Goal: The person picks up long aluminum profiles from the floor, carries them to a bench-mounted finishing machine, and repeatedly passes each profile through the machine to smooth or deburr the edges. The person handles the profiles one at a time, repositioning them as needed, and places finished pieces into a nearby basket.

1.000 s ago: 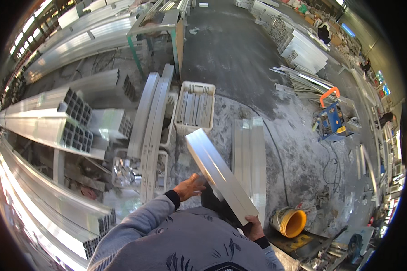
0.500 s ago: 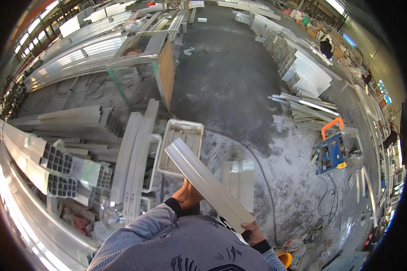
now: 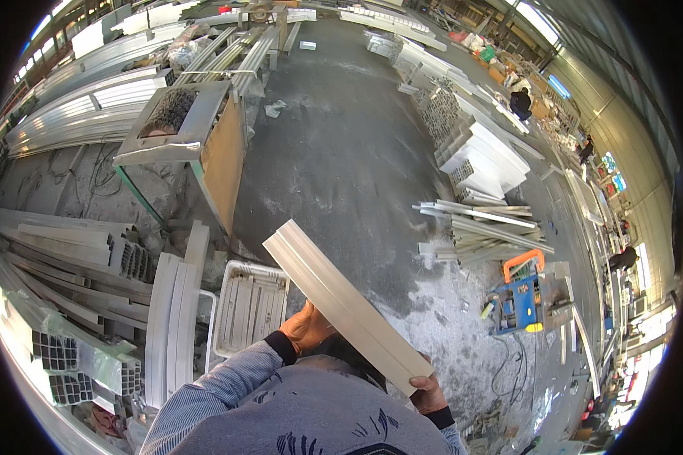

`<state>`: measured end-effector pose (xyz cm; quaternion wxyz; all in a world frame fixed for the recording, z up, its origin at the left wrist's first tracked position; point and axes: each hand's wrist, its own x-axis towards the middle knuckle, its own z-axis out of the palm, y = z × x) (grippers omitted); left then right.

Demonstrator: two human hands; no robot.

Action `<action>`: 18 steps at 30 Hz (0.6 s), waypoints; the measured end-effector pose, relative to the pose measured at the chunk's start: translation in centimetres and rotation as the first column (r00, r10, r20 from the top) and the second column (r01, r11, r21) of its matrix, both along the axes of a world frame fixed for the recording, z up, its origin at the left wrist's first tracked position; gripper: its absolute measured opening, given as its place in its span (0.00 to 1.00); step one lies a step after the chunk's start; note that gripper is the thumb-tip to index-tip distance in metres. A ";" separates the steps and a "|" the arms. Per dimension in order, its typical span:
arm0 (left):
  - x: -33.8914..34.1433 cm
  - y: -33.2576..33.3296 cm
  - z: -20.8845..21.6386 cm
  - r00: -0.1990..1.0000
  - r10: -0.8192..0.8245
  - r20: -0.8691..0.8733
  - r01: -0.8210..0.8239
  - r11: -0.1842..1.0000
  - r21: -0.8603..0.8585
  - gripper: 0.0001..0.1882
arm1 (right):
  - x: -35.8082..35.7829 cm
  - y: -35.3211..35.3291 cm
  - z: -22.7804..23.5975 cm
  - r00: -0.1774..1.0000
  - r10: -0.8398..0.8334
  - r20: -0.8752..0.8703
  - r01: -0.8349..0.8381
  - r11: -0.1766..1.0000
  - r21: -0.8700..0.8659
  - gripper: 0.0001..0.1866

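Observation:
A long pale metal profile (image 3: 349,303) with grooves along its face lies slantwise in front of my body, its far end up to the left. My left hand (image 3: 306,327) is closed on its left edge near the middle, the fingertips hidden beneath. At the lower right end my right hand (image 3: 428,393) grips it, thumb on top and the other fingers mostly out of sight. Just left of the profile, on the floor, stands a white plastic crate (image 3: 250,307) with strips of profile inside.
Upright profiles (image 3: 171,326) stand left of the crate. Beyond is a metal-topped table (image 3: 155,148). A blue machine with an orange handle (image 3: 516,299) sits on the floor at right, near a pile of loose profiles (image 3: 493,227). Several people are far off at right.
The view has swung right and lifted, so the crate, table and stacks sit further left. Both hands keep hold of the profile, which has hardly shifted before me.

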<state>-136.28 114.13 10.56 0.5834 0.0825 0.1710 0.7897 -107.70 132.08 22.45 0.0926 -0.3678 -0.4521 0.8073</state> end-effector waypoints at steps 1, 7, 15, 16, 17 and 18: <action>-1.1 0.8 -0.1 1.000 0.018 -0.008 -0.018 0.999 0.042 0.54 | -1.4 1.2 -0.1 1.000 0.025 0.006 -0.025 1.000 0.004 0.51; -8.6 6.2 -2.7 0.984 0.170 0.055 -0.169 0.985 -0.015 0.53 | -11.4 10.0 -2.6 0.987 0.157 0.020 -0.156 0.986 -0.052 0.51; -19.3 15.7 -4.5 0.916 0.381 0.128 -0.365 0.921 -0.134 0.54 | -27.3 27.0 -7.3 0.931 0.364 -0.038 -0.366 0.923 -0.118 0.50; -20.8 16.5 -4.1 0.918 0.376 0.128 -0.360 0.923 -0.131 0.51 | -29.1 29.1 -7.2 0.917 0.398 -0.040 -0.399 0.904 -0.154 0.50; -22.8 17.8 -3.4 0.909 0.408 0.090 -0.398 0.911 -0.111 0.50 | -31.4 30.9 -7.3 0.915 0.403 -0.036 -0.404 0.905 -0.130 0.50; -24.2 19.0 -2.8 0.898 0.436 0.054 -0.430 0.898 -0.091 0.49 | -33.5 32.3 -7.6 0.907 0.416 -0.071 -0.422 0.900 -0.109 0.50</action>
